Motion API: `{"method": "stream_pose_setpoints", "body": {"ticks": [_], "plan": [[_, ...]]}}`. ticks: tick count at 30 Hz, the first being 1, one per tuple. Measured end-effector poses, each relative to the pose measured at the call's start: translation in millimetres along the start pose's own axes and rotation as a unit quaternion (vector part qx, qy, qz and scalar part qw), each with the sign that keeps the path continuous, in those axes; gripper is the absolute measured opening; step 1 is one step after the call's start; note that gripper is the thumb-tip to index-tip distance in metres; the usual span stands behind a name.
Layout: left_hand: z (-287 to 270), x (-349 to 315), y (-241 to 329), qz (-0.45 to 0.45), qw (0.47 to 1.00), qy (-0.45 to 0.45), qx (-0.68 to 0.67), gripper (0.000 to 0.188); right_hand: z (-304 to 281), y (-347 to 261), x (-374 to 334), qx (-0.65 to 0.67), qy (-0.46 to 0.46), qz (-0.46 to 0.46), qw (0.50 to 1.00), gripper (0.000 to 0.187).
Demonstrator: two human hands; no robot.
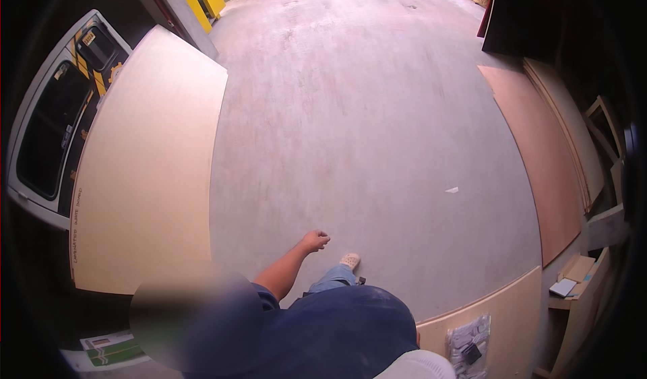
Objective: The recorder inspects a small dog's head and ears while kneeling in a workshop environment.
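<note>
My left hand [315,240] hangs over the concrete floor at the lower middle, in front of my body. Its fingers are loosely bent and a little apart, with nothing seen in them. Just beyond my dark blue shirt [337,325] shows a leg in blue jeans [335,278]. It ends in a pale clog [350,261] on the floor, close to the hand. My right hand does not show. At the lower edge lies a rounded white thing [419,367], cut off, whose kind I cannot make out. A blurred patch covers the lower left.
Along the left stands a large pale board [151,156], with a van [50,123] behind it. Reddish plywood [539,156] and more boards [569,136] line the right. A pale panel [512,311] bears a clear plastic bag [468,342]. A white scrap [452,190] lies on the concrete floor [364,109].
</note>
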State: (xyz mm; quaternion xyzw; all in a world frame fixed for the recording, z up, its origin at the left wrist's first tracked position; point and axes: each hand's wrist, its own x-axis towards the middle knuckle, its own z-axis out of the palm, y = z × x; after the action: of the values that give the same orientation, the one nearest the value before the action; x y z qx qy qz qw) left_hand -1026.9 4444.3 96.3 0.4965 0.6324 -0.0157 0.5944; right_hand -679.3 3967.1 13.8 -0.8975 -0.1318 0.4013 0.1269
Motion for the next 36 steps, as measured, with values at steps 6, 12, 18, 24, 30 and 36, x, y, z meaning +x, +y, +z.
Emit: {"method": "stream_pose_setpoints", "body": {"ticks": [6,12,18,24,30,36], "plan": [[-37,49,41,0.051,0.998,0.038,-0.002,0.035,-5,-31,-22,-0.079,0.094,-0.006,0.992,0.035],[-62,53,-2,-0.056,0.997,0.054,-0.006,0.031,-58,-57,-2,0.134,0.059,0.059,0.988,0.026],[-48,30,-49,-0.135,0.99,0.02,0.042,0.031,-44,-83,-7,0.224,0.03,0.001,0.974,0.026],[-35,23,-50,-0.131,0.989,-0.013,0.06,0.033,-25,-90,-20,0.086,-0.025,-0.051,0.995,0.026],[-43,60,-7,-0.097,0.993,-0.028,0.055,0.039,-18,-93,-16,0.091,0.067,0.169,0.979,0.026],[-58,84,28,-0.054,0.996,0.021,0.062,0.036,-16,-106,9,0.003,0.043,0.116,0.992,0.026]]}}
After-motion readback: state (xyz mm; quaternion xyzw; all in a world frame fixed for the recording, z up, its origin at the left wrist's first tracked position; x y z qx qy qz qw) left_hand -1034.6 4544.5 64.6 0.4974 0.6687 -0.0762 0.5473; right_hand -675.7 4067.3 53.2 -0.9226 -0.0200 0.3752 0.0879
